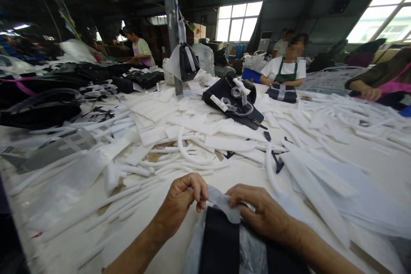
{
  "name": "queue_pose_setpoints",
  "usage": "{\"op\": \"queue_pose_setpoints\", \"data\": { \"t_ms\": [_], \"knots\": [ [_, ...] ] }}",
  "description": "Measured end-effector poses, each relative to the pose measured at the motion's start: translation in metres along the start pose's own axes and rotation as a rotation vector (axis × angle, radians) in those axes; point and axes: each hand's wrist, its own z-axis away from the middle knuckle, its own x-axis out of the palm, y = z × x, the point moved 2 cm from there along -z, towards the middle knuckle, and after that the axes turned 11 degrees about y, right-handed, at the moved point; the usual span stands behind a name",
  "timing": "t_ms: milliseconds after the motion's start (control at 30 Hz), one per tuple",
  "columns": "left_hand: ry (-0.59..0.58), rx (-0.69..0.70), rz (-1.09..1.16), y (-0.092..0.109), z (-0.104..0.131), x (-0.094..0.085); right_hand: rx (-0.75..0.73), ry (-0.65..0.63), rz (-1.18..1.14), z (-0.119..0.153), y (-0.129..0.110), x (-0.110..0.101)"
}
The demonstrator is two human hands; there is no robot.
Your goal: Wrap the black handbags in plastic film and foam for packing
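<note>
A black bag (218,239) lies at the table's near edge, partly cut off by the bottom of the view. Clear plastic wrap (253,248) runs over its middle and shows along its left side. Above the bag's far edge, a whitish translucent strip (221,200) is stretched between my hands. My left hand (186,195) is closed, pinching the strip's left end. With bent fingers, my right hand (257,205) grips the other end, close to the bag's top. The strip's lower tip hangs down over the bag.
White foam rods (135,197) and flat white foam sheets (314,188) cover much of the table. Further back sits another black bag (231,98) with wrapped handles, near a grey post (173,30). Co-workers (284,66) sit across the table. Black bags (41,102) are piled at left.
</note>
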Motion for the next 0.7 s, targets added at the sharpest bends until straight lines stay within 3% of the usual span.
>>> {"op": "queue_pose_setpoints", "data": {
  "t_ms": [100,233,367,467,600,633,700],
  "knots": [
    [-0.123,0.155,-0.176,0.009,0.001,0.001,0.199,-0.058,-0.036,0.001,-0.006,-0.005],
    [-0.3,0.377,-0.544,0.029,0.008,0.005,0.42,0.027,-0.06,-0.003,-0.003,-0.003],
    [-0.383,0.468,-0.87,0.04,0.018,0.005,0.41,0.101,0.078,-0.006,0.001,0.003],
    [-0.301,0.518,-1.043,0.038,0.016,-0.002,0.291,0.094,0.19,-0.005,0.001,0.006],
    [0.004,0.765,-1.213,0.039,0.01,0.0,0.148,0.053,0.336,0.0,0.005,0.012],
    [0.017,0.81,-1.239,0.037,0.009,0.005,0.124,0.064,0.359,0.001,0.007,0.014],
    [-0.074,0.842,-1.304,0.031,0.009,0.02,0.074,0.101,0.386,0.004,0.013,0.017]
  ]
}}
